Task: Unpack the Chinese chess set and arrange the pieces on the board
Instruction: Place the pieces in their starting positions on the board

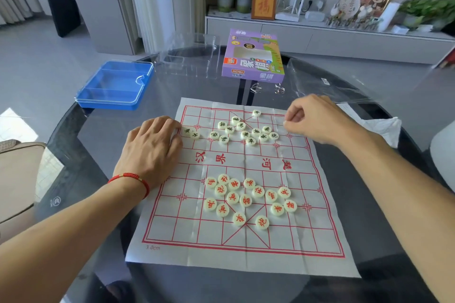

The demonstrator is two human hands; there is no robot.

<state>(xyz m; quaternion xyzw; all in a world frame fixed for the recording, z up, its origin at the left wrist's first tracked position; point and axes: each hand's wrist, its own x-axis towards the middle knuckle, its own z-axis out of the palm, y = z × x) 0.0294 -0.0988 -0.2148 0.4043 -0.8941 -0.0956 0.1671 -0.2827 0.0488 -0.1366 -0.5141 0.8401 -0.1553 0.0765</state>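
**Meanwhile, both hands work the far half of the board**

Spread flat on the dark glass worktop [81,145], the paper board [236,248] carries two loose clusters of round cream pieces: the dark-lettered pieces [246,130] on the far half, the red-lettered pieces [246,198] on the near half. The left hand [150,147], a red cord at its wrist, lies palm-down over the board's far left edge, its grip relaxed, fingertips just beside two dark-lettered pieces. The right hand [312,118] hovers over the far right corner with fingers curled in; whether its grip pinches a piece I cannot tell. Beyond the board lie a blue tray [115,83] under a clear lid and the purple box [253,56].
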